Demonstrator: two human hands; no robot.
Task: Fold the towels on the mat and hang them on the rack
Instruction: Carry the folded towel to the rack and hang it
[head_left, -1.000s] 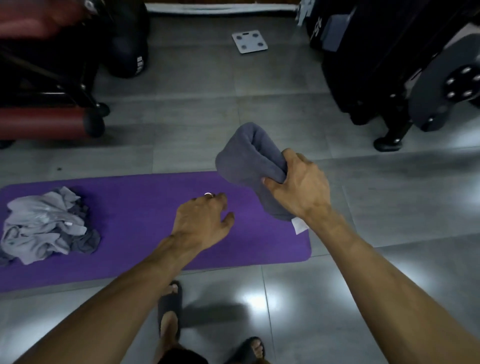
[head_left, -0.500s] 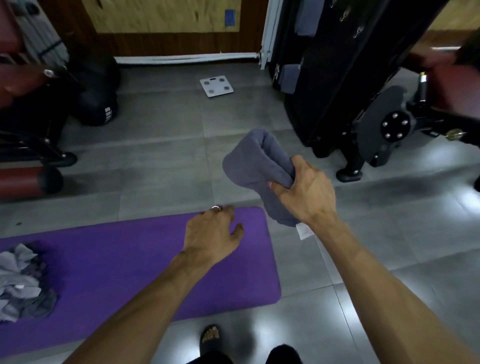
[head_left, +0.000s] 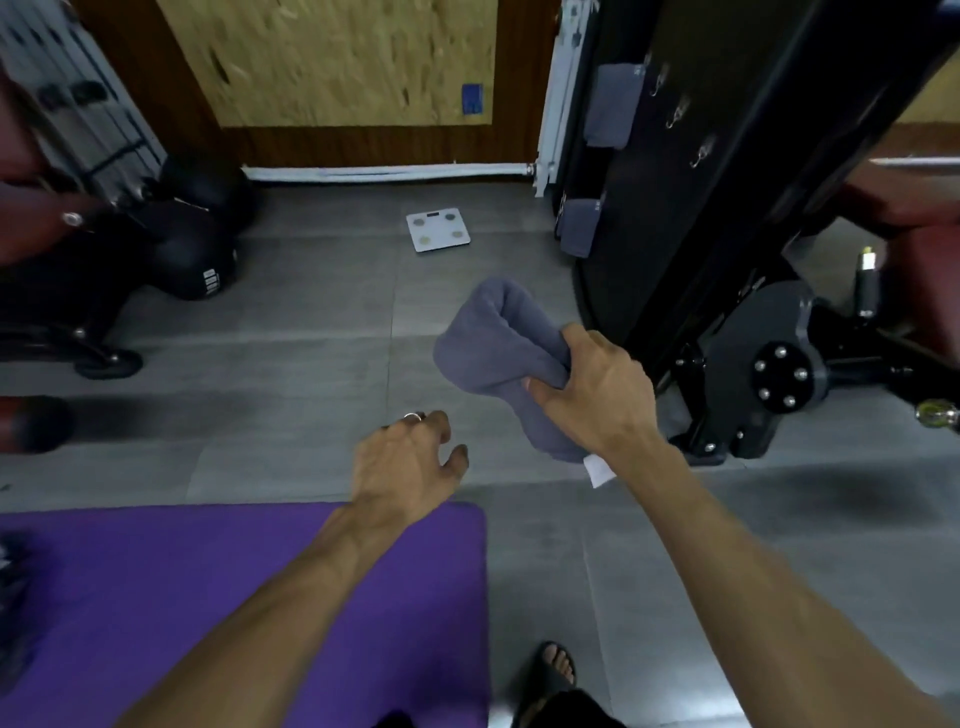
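Gripping the folded gray towel (head_left: 498, 358) at its middle, our right hand (head_left: 597, 389) carries it toward the rack (head_left: 675, 156) at 1 o'clock; our left hand (head_left: 410, 462) is loosely open and empty. The fold could slip open, we think.

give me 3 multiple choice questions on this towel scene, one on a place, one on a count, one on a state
1. Where is the white scale?
A. on the purple mat
B. on the grey floor by the wall
C. on the rack

2. How many towels already hang on the black rack?
A. none
B. two
C. five

3. What is the right hand doing?
A. gripping the folded grey towel
B. resting flat on the mat
C. hanging empty

Key: 1 B, it lies on bare tiles below the wall; 2 B, an upper and a lower one hang there; 3 A, its fingers curl round the towel.
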